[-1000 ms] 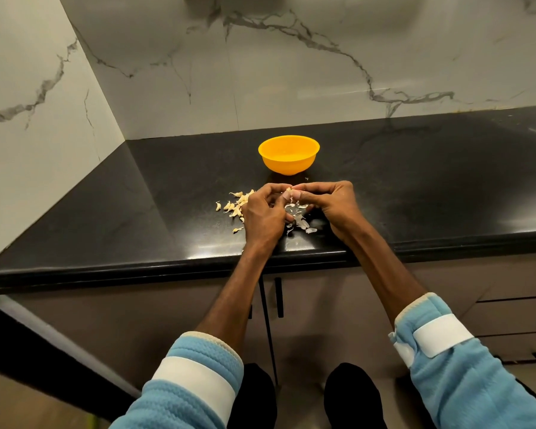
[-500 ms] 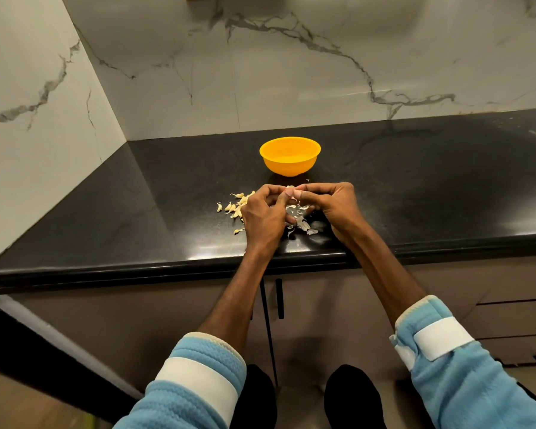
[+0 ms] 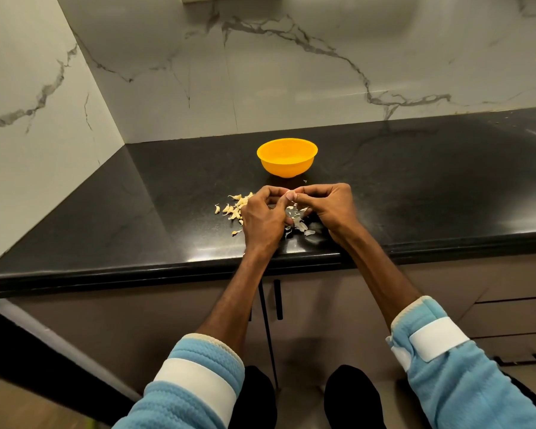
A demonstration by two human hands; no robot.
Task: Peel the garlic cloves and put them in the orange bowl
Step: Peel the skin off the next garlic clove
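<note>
Head view: fleecy blue sleeves [image 3: 198, 382] are seen nearest; beyond them the left hand [image 3: 262, 221] and right hand [image 3: 331, 212] are held together low over the glossy black tabletop [image 3: 415, 181], each grip curled and pinching one small pale garlic clove [image 3: 290, 195], presumably so that papery skins [image 3: 300, 226] are shed directly beneath. Curved yellowish cloves [image 3: 235, 207] are heaped just left. The smooth round orange bowl [image 3: 287, 168] is set just beyond, its contents not discernible
</note>
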